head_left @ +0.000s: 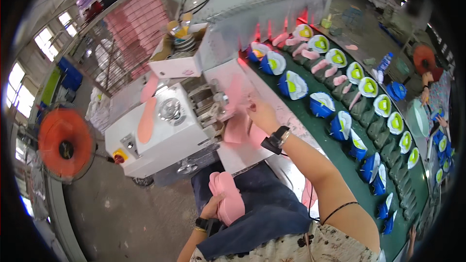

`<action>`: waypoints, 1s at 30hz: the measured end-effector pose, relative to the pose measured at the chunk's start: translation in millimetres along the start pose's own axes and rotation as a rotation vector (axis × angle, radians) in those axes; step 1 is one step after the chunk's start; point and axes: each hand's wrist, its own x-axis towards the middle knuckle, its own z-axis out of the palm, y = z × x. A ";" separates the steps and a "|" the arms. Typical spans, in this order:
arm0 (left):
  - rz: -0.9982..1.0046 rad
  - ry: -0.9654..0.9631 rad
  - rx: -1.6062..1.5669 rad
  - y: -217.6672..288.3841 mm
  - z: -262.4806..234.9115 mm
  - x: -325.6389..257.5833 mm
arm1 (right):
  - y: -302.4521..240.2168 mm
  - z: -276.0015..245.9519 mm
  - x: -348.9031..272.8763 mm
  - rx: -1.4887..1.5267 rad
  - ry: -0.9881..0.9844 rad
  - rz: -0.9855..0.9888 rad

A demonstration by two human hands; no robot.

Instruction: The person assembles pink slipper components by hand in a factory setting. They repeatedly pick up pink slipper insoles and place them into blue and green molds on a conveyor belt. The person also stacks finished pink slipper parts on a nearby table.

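Down at my lap, my left hand (212, 207) is closed round a stack of pink insoles (228, 199). My right hand (263, 116) reaches forward beside the rollers (213, 101) of a white machine (155, 138). Its fingers are curled together at the edge of a pink insole (236, 90), which is smeared by motion. More pink insoles (236, 128) lie below that hand, on the pale board next to the rollers. One salmon-pink insole (146, 121) rests on top of the machine's casing.
To the right, a green conveyor belt (318, 126) carries blue-and-white shoe uppers (293, 85), grey soles (388, 153) and insoles. A cardboard box (177, 65) stands behind the machine. An orange fan (66, 144) is at left. Another person's arm (427, 87) shows at far right.
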 end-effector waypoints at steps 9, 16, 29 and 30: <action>0.168 0.095 -0.018 -9.5 -21.8 -10.9 | 8.1 78.3 32.6 0.250 0.058 0.388; -0.259 0.293 0.066 5.1 -84.6 11.7 | 99.4 35.5 67.0 0.565 0.406 0.364; -0.082 0.100 0.086 12.9 24.9 50.4 | 341.3 -370.3 -142.3 -0.504 0.796 0.760; -0.041 0.069 0.097 13.3 27.0 43.7 | 323.7 -354.9 -116.9 -0.497 0.815 0.670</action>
